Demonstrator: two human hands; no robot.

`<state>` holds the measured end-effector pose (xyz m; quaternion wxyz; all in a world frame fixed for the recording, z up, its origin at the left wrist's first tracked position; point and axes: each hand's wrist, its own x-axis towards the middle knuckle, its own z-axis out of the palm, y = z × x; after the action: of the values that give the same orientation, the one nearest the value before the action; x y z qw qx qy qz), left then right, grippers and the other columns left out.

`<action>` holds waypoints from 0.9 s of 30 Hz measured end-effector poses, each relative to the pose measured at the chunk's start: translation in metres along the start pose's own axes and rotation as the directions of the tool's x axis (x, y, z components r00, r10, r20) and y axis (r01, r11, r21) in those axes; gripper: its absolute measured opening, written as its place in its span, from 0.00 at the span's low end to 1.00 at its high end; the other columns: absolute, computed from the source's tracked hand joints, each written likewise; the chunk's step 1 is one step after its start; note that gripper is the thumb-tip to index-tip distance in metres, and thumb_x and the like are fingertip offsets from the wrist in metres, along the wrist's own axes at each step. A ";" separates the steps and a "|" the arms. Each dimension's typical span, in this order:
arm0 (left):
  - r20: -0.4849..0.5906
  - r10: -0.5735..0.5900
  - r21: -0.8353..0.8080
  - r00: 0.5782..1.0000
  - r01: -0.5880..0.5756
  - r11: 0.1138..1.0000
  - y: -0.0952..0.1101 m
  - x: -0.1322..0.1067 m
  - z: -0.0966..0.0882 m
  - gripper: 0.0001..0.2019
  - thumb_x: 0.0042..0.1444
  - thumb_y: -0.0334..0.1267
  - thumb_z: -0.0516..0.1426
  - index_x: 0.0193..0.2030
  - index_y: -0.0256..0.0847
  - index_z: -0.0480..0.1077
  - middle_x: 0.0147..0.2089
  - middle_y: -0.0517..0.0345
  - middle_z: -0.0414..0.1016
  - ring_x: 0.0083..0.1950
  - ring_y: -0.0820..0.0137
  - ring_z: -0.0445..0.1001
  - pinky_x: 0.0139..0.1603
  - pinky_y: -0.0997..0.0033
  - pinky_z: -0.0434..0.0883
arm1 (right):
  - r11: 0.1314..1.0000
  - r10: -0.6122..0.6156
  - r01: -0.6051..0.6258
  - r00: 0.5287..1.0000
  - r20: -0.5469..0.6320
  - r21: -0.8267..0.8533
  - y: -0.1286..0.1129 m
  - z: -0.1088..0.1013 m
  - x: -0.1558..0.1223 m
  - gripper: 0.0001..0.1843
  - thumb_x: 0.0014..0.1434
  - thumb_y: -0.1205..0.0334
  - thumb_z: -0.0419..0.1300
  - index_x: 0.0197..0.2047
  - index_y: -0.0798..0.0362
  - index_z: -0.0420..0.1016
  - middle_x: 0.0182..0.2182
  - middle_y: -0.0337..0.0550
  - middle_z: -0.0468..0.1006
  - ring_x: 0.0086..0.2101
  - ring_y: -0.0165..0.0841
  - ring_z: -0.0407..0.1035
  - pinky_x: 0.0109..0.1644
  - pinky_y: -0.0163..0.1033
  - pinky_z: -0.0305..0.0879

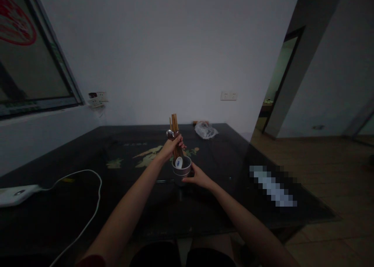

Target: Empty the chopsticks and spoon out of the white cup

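Note:
My left hand (172, 145) is closed around a bundle of chopsticks (174, 122) and spoons, holding it upright. A shiny metal spoon (170, 133) shows its bowl beside the upper part of the bundle. Lower down, a white spoon (179, 163) with a blue mark is at the mouth of a grey cup (181, 173). The bundle's lower ends are at or inside the cup, and its rim partly hides them. My right hand (198, 177) grips the cup's right side, thumb across the front. The cup stands upright on the dark table.
The dark glossy table (228, 216) has a painted flower pattern. At its back edge lies a crumpled clear plastic bag (205, 129) by a brown roll-like object. To the left is a white power strip (19, 195) with a trailing cable (98, 193). A blurred-out object (273, 187) lies at right.

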<state>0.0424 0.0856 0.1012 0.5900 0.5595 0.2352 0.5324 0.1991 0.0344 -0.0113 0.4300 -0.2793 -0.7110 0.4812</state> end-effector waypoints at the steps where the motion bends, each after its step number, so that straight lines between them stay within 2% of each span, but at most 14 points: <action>1: -0.010 0.004 -0.020 1.000 -0.004 1.000 0.005 0.002 0.003 0.18 0.49 0.50 0.62 0.29 0.38 0.61 0.18 0.71 0.56 0.20 0.80 0.62 0.32 0.74 0.70 | 1.000 0.003 -0.003 1.000 -0.001 0.006 0.001 0.000 0.000 0.49 0.40 0.59 0.73 0.63 0.52 0.55 0.58 0.51 0.65 0.57 0.42 0.62 0.62 0.49 0.56; 4: -0.057 0.029 -0.083 0.998 -0.034 0.996 0.025 0.008 0.010 0.17 0.51 0.48 0.62 0.29 0.38 0.60 0.19 0.72 0.52 0.18 0.82 0.55 0.25 0.79 0.64 | 1.000 0.017 -0.017 1.000 -0.005 0.012 0.001 0.000 0.000 0.49 0.39 0.59 0.73 0.62 0.51 0.56 0.58 0.50 0.66 0.57 0.42 0.62 0.62 0.49 0.56; 9: -0.137 0.122 -0.190 0.983 -0.147 0.971 0.068 0.005 0.016 0.16 0.56 0.46 0.58 0.28 0.39 0.59 0.19 0.71 0.49 0.18 0.83 0.53 0.21 0.83 0.59 | 1.000 0.023 -0.023 1.000 -0.005 -0.002 -0.001 -0.001 0.000 0.50 0.38 0.59 0.73 0.62 0.50 0.56 0.57 0.49 0.67 0.56 0.43 0.62 0.62 0.50 0.56; 11: -0.141 0.146 -0.175 0.979 -0.170 0.970 0.082 0.000 0.011 0.15 0.58 0.46 0.57 0.28 0.38 0.59 0.19 0.71 0.49 0.17 0.83 0.52 0.20 0.84 0.58 | 1.000 0.016 -0.016 1.000 -0.008 -0.009 -0.001 -0.002 -0.001 0.50 0.38 0.59 0.73 0.62 0.50 0.56 0.57 0.49 0.66 0.57 0.43 0.62 0.62 0.51 0.55; 14: -0.156 0.104 -0.055 0.982 -0.113 0.992 0.092 -0.013 -0.009 0.15 0.58 0.45 0.57 0.28 0.38 0.60 0.18 0.71 0.50 0.16 0.83 0.51 0.17 0.84 0.54 | 1.000 0.026 -0.026 1.000 -0.009 -0.015 -0.003 -0.001 -0.001 0.49 0.38 0.59 0.73 0.62 0.51 0.56 0.58 0.50 0.66 0.57 0.43 0.62 0.62 0.51 0.55; 18: -0.143 -0.052 0.121 0.988 0.070 0.990 0.082 -0.037 -0.057 0.15 0.54 0.46 0.60 0.30 0.38 0.61 0.19 0.69 0.56 0.14 0.85 0.49 0.14 0.84 0.47 | 0.998 0.043 -0.044 0.999 -0.027 -0.039 -0.009 -0.001 -0.003 0.48 0.39 0.59 0.72 0.62 0.51 0.57 0.58 0.51 0.66 0.57 0.43 0.61 0.63 0.51 0.53; 22: -0.237 -0.230 0.247 0.944 0.287 0.925 0.051 -0.063 -0.110 0.19 0.45 0.44 0.65 0.28 0.39 0.57 0.18 0.72 0.53 0.14 0.85 0.49 0.14 0.84 0.46 | 0.996 0.032 -0.035 0.999 -0.041 -0.084 -0.011 -0.001 -0.003 0.45 0.39 0.59 0.72 0.60 0.50 0.60 0.57 0.50 0.67 0.58 0.44 0.59 0.65 0.52 0.50; 24: -0.312 -0.264 0.308 0.913 0.360 0.881 0.033 -0.072 -0.133 0.19 0.44 0.43 0.65 0.28 0.40 0.58 0.18 0.72 0.53 0.15 0.83 0.51 0.15 0.83 0.47 | 0.995 0.041 -0.045 0.998 -0.043 -0.084 -0.010 -0.002 -0.003 0.45 0.40 0.59 0.72 0.61 0.50 0.60 0.57 0.50 0.67 0.58 0.44 0.60 0.64 0.53 0.50; 27: -0.443 -0.217 0.459 0.870 0.429 0.778 0.013 -0.075 -0.161 0.13 0.48 0.41 0.62 0.32 0.39 0.62 0.18 0.70 0.56 0.17 0.80 0.56 0.18 0.80 0.54 | 0.996 0.072 -0.073 0.997 -0.030 -0.040 -0.006 -0.002 -0.002 0.46 0.40 0.58 0.72 0.62 0.50 0.58 0.57 0.50 0.66 0.57 0.44 0.61 0.63 0.53 0.53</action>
<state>-0.1267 0.0817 0.0463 0.4358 0.5443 0.5761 0.4264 0.2021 0.0315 -0.0065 0.4164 -0.3207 -0.7040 0.4776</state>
